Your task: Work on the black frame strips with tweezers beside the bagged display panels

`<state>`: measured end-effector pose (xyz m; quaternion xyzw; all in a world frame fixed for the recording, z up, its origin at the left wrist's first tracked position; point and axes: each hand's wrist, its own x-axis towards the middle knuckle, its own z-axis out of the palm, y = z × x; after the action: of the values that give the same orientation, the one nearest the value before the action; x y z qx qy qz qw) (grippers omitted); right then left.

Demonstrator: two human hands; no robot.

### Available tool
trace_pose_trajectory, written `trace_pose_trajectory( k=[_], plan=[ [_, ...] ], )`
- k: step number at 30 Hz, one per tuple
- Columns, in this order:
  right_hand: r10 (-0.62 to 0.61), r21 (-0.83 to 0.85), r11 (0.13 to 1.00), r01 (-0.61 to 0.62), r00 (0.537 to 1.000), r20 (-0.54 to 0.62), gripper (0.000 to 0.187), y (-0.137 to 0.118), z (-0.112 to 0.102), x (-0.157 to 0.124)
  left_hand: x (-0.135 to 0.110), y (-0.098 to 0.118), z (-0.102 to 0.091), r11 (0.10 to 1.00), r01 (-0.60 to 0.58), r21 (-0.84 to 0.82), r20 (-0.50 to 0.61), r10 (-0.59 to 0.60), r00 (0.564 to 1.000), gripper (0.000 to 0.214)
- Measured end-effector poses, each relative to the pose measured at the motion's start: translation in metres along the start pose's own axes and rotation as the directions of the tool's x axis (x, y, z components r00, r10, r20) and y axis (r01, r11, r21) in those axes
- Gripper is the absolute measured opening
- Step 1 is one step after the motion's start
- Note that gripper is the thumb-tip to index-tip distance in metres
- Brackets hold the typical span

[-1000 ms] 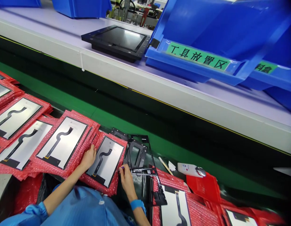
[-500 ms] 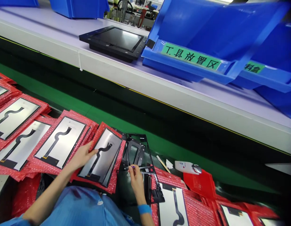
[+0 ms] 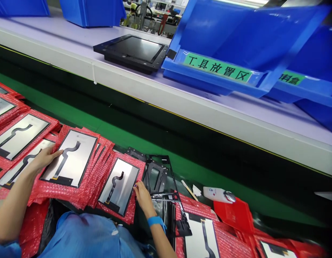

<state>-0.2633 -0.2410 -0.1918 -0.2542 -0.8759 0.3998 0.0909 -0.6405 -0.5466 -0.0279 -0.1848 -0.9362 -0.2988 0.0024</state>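
Left grip [image 3: 46, 157]: fingers spread and laid flat, tips resting on the left edge of the left panel [image 3: 74, 156]; nothing is clasped. Right grip [image 3: 143, 195]: fingers drawn together, tips touching the lower right edge of the middle panel [image 3: 120, 184]; whether they pinch that edge cannot be told. A blue wristband [image 3: 156, 221] sits on the right wrist. Both panels lie face up, grey with a black ribbon cable curving across each, on red bubble wrap [image 3: 86, 186], the left panel overlapping the stack that carries the middle one. Further panels [image 3: 17, 130] in the same red wrap lie fanned out to the left, partly under the left forearm. Just right of the middle panel, beside the right grip, lies a stack of black frames [image 3: 157, 175]. Beyond these are a thin pale stick [image 3: 188, 190] and a white bottle [image 3: 218, 194] lying on its side, with more wrapped panels [image 3: 200, 233] below them. All of this rests on the near edge of a green belt [image 3: 74, 118]. Behind the belt runs a raised white surface [image 3: 182, 104] carrying a black-framed screen [image 3: 133, 50] and, touching its right side, tilted blue bins [image 3: 235, 36] with green labels [image 3: 218, 68]. A blue garment [image 3: 87, 236] fills the bottom edge.
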Motion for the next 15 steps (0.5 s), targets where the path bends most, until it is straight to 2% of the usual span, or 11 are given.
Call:
trace_pose_trajectory(
  k=[3, 5, 6, 7, 8, 10, 12, 15],
  plan=[
    [-0.007, -0.046, 0.999, 0.007, 1.000, -0.003, 0.013, 0.003, 0.005, 0.000, -0.017, 0.011, 0.016, 0.998, -0.053, 0.042, -0.047, 0.055, 0.997, 0.054],
    [-0.010, -0.072, 0.997, 0.009, 1.000, -0.010, 0.013, 0.003, 0.007, -0.003, -0.043, 0.033, 0.035, 0.994, -0.093, 0.062, -0.107, 0.099, 0.989, 0.055],
    [-0.011, -0.083, 0.996, 0.010, 1.000, -0.015, 0.013, 0.004, 0.008, -0.005, -0.059, 0.046, 0.048, 0.990, -0.129, 0.054, -0.097, 0.134, 0.986, 0.049],
    [-0.012, -0.093, 0.996, 0.010, 1.000, -0.019, 0.013, 0.004, 0.008, -0.006, -0.077, 0.061, 0.064, 0.980, -0.195, 0.028, -0.034, 0.195, 0.980, 0.043],
    [-0.014, -0.102, 0.995, 0.012, 1.000, -0.022, 0.014, 0.004, 0.009, -0.007, -0.096, 0.074, 0.082, 0.957, -0.287, -0.042, 0.135, 0.290, 0.948, 0.040],
    [-0.022, -0.117, 0.993, 0.019, 1.000, -0.020, 0.014, 0.004, 0.008, -0.008, -0.130, 0.096, 0.121, 0.931, -0.354, -0.091, 0.308, 0.365, 0.879, 0.032],
    [-0.032, -0.129, 0.991, 0.031, 0.999, -0.006, 0.015, 0.004, 0.008, -0.008, -0.152, 0.106, 0.157, 0.942, -0.329, -0.072, 0.396, 0.329, 0.857, 0.030],
    [-0.047, -0.139, 0.989, 0.050, 0.999, 0.023, 0.014, 0.005, 0.007, -0.005, -0.161, 0.103, 0.192, 0.975, -0.219, 0.031, 0.446, 0.182, 0.876, 0.032]
  ],
)
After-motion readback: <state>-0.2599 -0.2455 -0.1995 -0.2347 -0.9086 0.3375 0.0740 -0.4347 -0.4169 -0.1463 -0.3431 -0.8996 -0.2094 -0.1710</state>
